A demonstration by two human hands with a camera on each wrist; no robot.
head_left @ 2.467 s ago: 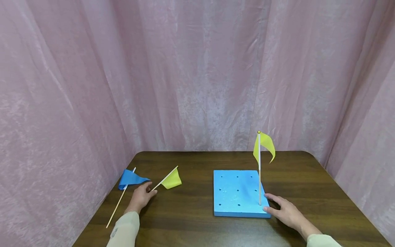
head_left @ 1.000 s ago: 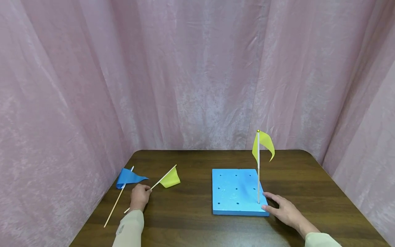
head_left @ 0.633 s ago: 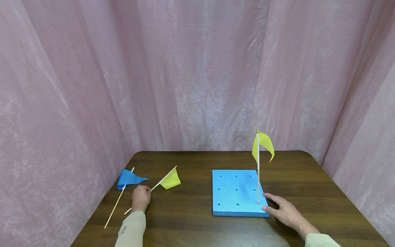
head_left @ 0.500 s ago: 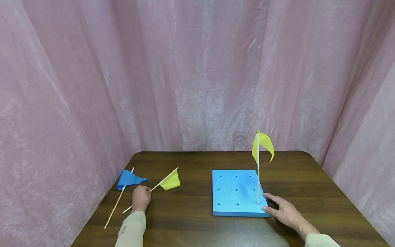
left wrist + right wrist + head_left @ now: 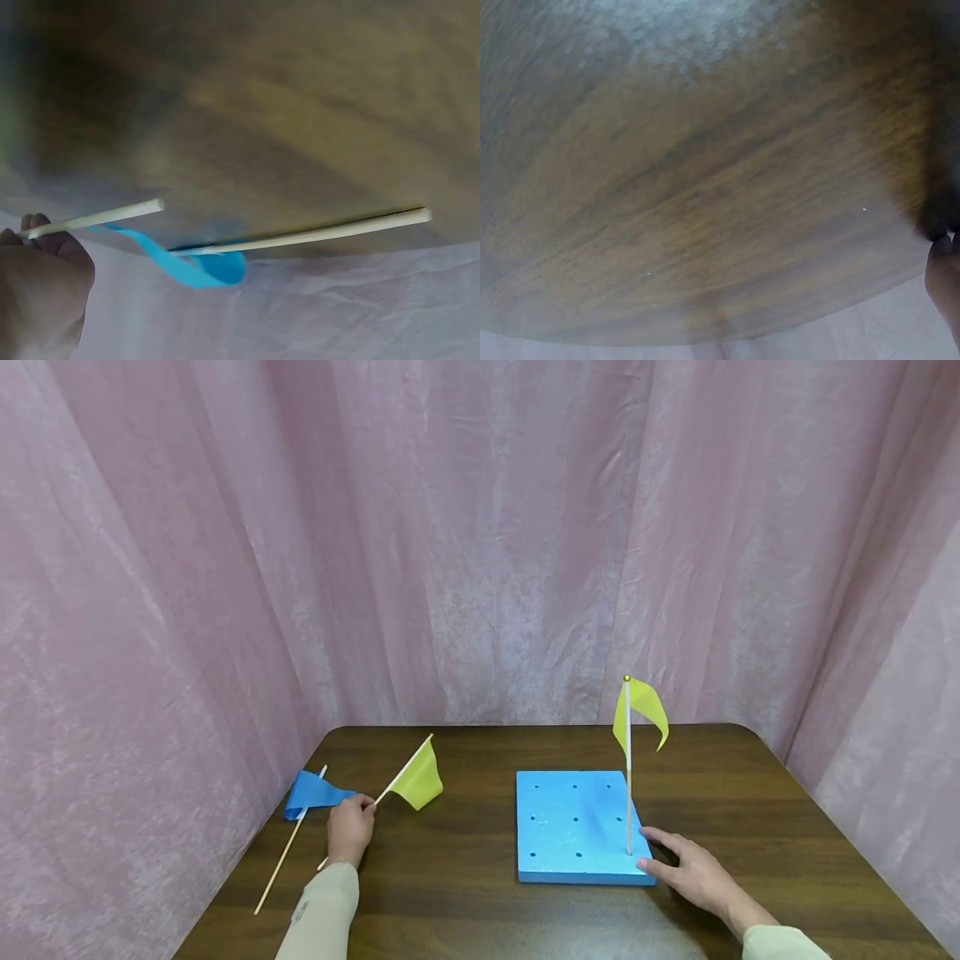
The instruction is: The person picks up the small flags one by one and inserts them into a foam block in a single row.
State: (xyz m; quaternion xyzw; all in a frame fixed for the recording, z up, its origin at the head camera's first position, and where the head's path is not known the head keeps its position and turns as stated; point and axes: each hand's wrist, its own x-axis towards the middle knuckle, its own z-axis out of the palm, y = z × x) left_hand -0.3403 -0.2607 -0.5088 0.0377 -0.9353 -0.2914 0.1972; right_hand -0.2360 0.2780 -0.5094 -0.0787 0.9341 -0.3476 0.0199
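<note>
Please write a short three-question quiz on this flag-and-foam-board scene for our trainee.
1. True or false: the left hand grips the stick of a yellow flag.
2. How many flags stand upright in the blue foam board?
3. Which thing does the right hand touch? A) the blue flag B) the foam board's near right corner C) the pink curtain

Key: 1. True. 2. One, the upright yellow flag. 3. B.
</note>
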